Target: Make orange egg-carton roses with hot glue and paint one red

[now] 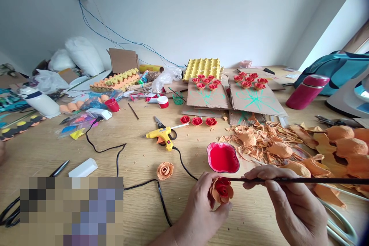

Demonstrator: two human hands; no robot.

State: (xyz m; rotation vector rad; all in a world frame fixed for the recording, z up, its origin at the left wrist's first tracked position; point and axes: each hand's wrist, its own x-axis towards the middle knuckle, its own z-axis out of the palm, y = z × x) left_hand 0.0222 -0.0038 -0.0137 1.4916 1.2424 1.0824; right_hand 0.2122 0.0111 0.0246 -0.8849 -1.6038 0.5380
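Between the thumb and fingers of my left hand [206,207] is an orange flower [221,191] with a red centre and paler outer petals. My right hand [291,200] grips a thin dark brush [319,180] held level, its tip at the flower's upper edge. Just above the flower sits a dish of red paint [223,157]. An unpainted orange flower [165,170] lies to the left on the wooden table [138,215]. Three red flowers [196,120] stand in a row farther back.
A yellow glue gun [163,135] rests on scissors, its black cord running near my left hand. Torn orange carton pieces [279,150] cover the right side. Cardboard sheets [256,102] with red flowers stand behind. A pink bottle [307,92] is at the back right.
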